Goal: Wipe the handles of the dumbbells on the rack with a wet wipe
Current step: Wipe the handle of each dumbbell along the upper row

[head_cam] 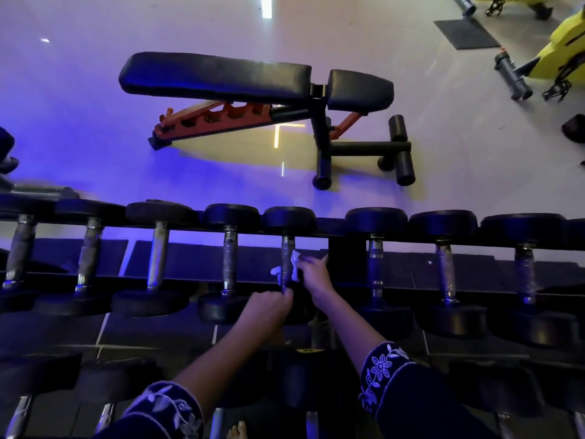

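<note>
head view: the right grip (314, 275) is closed on a white wet wipe (295, 259), pinching it against a dumbbell handle (287, 247); the wipe wraps the bar and a corner pokes out on the far side from that grip. just nearer and to its left, the left grip (269, 307) is curled round the near end of the same handle, by the dark head. the dumbbell lies across the rack (343, 258), whose post stands just right of the right grip. other handles flank both grips. beyond them a weight bench (221, 77) stands on the floor.
</note>
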`<move>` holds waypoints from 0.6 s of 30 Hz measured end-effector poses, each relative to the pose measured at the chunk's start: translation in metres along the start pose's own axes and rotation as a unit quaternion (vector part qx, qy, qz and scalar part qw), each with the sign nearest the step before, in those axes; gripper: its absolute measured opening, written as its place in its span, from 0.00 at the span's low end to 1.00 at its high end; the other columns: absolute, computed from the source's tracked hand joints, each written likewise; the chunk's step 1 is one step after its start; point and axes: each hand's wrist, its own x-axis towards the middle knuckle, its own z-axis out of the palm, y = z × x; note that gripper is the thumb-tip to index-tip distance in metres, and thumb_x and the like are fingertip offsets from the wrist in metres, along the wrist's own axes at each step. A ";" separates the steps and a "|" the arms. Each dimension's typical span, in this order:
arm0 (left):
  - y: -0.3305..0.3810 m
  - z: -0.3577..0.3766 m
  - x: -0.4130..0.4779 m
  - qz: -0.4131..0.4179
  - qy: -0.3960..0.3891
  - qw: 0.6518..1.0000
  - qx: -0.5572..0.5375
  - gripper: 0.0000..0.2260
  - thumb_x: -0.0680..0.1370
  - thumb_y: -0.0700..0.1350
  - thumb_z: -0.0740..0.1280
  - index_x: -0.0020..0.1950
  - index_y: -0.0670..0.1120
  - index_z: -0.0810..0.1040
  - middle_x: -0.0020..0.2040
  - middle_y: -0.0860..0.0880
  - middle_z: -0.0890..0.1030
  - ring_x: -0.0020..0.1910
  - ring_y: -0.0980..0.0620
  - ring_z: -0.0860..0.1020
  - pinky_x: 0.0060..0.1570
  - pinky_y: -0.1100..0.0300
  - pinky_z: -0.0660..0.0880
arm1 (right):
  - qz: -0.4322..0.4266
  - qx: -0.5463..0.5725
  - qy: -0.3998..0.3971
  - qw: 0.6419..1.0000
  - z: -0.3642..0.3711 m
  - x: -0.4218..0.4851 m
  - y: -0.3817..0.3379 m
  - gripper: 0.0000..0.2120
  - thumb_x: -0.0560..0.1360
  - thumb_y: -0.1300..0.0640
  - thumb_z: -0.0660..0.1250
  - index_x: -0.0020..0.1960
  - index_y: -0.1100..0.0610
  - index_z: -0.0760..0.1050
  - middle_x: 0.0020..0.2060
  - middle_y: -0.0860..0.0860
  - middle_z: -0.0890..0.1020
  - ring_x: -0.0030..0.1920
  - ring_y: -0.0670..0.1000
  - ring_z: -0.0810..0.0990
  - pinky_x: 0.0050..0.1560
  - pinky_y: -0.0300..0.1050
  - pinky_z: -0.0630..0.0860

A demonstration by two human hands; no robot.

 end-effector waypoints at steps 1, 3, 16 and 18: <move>0.013 0.004 0.001 -0.013 0.013 0.999 0.027 0.25 0.72 0.54 0.72 0.63 0.44 0.68 0.51 0.45 0.81 0.48 0.44 0.82 0.49 0.51 0.76 | 0.011 0.012 -0.018 1.000 0.001 0.003 -0.001 0.11 0.76 0.67 0.58 0.37 0.68 0.73 0.25 0.52 0.82 0.24 0.47 0.78 0.30 0.37 0.73; 0.024 0.012 0.000 -0.027 0.008 0.997 0.065 0.20 0.68 0.50 0.73 0.57 0.48 0.73 0.40 0.48 0.81 0.35 0.48 0.81 0.41 0.51 0.79 | 0.030 0.025 -0.043 0.998 0.003 0.011 -0.004 0.13 0.78 0.62 0.57 0.42 0.72 0.72 0.30 0.58 0.83 0.28 0.52 0.80 0.33 0.41 0.73; -0.021 0.024 0.012 0.063 0.043 0.991 -0.112 0.29 0.70 0.47 0.67 0.69 0.48 0.62 0.56 0.45 0.79 0.56 0.41 0.77 0.50 0.55 0.69 | 0.117 0.079 -0.016 0.990 0.019 0.024 -0.005 0.28 0.82 0.56 0.53 0.24 0.63 0.70 0.34 0.66 0.81 0.40 0.62 0.81 0.34 0.41 0.74; -0.027 0.027 0.010 0.061 0.066 0.983 -0.162 0.26 0.69 0.46 0.67 0.66 0.48 0.65 0.56 0.47 0.80 0.55 0.42 0.77 0.49 0.56 0.69 | 0.116 0.062 -0.003 0.991 0.018 0.025 -0.003 0.21 0.81 0.57 0.54 0.32 0.64 0.70 0.26 0.59 0.81 0.38 0.59 0.81 0.35 0.42 0.76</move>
